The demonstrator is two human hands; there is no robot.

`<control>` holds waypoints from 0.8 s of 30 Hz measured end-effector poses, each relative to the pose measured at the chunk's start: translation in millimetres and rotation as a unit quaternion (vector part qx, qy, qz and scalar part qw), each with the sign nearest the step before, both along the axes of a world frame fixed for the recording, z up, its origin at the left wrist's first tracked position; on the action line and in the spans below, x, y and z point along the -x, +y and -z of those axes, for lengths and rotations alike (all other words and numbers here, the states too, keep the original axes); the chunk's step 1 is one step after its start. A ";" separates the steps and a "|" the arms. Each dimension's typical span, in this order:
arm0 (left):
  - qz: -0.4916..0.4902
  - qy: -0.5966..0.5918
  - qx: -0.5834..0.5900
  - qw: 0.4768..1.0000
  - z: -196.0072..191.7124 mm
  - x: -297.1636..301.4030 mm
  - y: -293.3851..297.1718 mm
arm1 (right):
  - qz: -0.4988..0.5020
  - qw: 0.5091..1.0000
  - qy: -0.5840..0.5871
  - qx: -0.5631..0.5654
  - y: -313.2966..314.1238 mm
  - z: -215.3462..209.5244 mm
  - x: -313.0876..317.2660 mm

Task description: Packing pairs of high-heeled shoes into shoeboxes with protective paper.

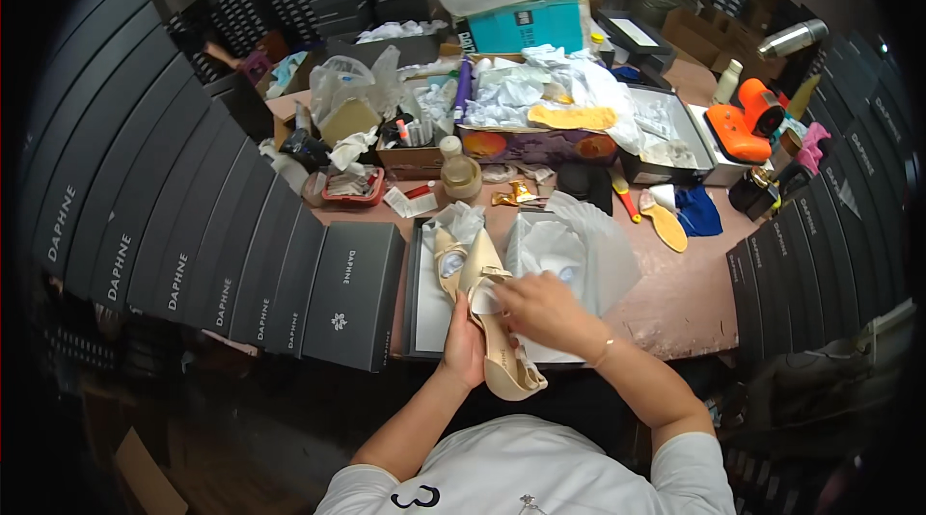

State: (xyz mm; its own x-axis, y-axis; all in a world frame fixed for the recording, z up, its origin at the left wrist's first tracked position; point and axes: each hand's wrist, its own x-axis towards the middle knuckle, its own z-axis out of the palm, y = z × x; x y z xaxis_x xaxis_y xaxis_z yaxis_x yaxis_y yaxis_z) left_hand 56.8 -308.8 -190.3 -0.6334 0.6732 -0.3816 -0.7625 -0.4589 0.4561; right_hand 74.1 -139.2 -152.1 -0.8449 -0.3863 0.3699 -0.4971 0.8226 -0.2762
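Two bare hands meet at one beige pointed shoe (495, 337), which is tilted above the near edge of the desk (670, 308), its toe pointing away from the person and its heel end toward the person's body. The left hand (464, 349) holds this shoe along its left side, palm against it. The right hand (548, 311) is at the shoe's opening, fingers bent and close together near the strap and a white piece (485, 298) inside; I cannot tell whether they grip anything.

Just beyond the left hand, a second shoe (448, 261), also beige, lies in an open shoebox (425, 327) lined with white tissue paper (603, 255). A closed dark box (349, 298) stands just left of the shoebox, next to a long row of dark boxes (183, 206) along the left side; more dark boxes (805, 259) are stacked at the right.

Farther back on the desk are a jar (461, 177), a red basket (352, 195) of small items, and a carton (540, 146) heaped with crumpled paper (516, 91). To the right lie a red-handled brush (627, 197), a yellow insole (666, 229) and a blue cloth (699, 212), with an orange device (741, 132) behind them.
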 end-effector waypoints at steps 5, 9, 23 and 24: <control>0.017 0.036 -0.008 0.999 3.3 -21.3 3.7 | -0.021 0.994 0.022 -0.109 -6.0 35.3 0.5; 0.038 0.008 0.005 0.999 8.4 -21.5 8.3 | 0.036 0.999 0.013 -0.002 -4.2 51.8 -6.0; -0.013 -0.068 0.011 0.998 28.1 -4.6 3.1 | 0.087 0.992 0.085 0.029 21.7 2.0 -29.8; -0.001 -0.068 0.005 0.998 29.7 -3.1 6.8 | 0.099 0.988 0.113 0.039 19.6 -1.2 -21.4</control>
